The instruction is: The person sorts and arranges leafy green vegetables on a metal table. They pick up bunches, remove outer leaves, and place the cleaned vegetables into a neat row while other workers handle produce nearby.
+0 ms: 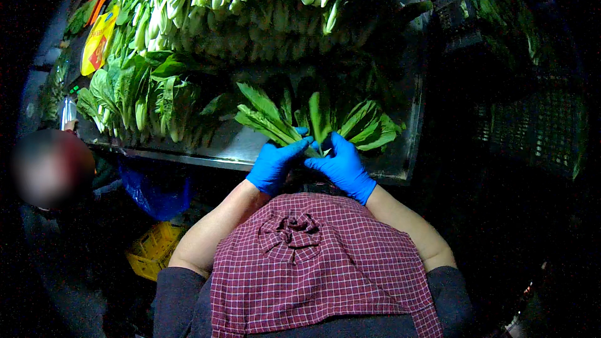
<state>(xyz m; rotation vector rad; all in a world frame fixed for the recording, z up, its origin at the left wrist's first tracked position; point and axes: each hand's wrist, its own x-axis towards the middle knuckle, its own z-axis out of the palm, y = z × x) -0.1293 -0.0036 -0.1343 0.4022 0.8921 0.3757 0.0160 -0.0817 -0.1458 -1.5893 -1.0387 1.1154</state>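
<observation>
In blue gloves, both of my hands meet over the front edge of a metal table. My left hand point(281, 159) grips the stem end of long green leaves point(267, 115), which fan out away from me. My right hand point(345, 163) pinches the base of the same leafy bunch, with one upright leaf point(320, 115) rising between the hands. More leaves point(371, 124) spread to the right, just beyond my right hand; whether they are held or lie on the table is hard to tell. The fingertips partly hide the stems.
White-stemmed leafy greens point(164, 4) are piled along the back of the metal table point(225, 162); another row point(136, 98) stands front left. A yellow printed bag point(99, 42) lies there. Below are a blue plastic bag point(157, 190) and a yellow crate point(152, 249). A person point(52, 169) is at left.
</observation>
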